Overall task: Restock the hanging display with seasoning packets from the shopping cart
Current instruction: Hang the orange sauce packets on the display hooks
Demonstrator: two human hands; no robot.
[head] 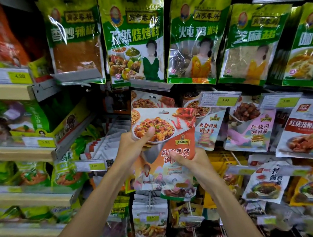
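I hold an orange-and-white mapo tofu seasoning packet (pixel 167 127) upright in front of the hanging display, its hang hole at the top. My left hand (pixel 133 145) grips its lower left with the thumb pressed on the printed dish. My right hand (pixel 190 160) pinches its lower right edge over the orange label. Behind the packet's top, matching packets (pixel 147 101) hang on a peg under a blank tag holder (pixel 150 84). More packets of the same kind (pixel 165 175) hang below my hands. The shopping cart is out of view.
Green seasoning bags (pixel 135 39) hang in a row above. Sauce packets (pixel 251 128) with a 3.00 price tag (pixel 219 100) hang to the right. Wooden shelves (pixel 6 91) with green bags stand at the left. A row of white packets (pixel 108 142) hangs left of my hands.
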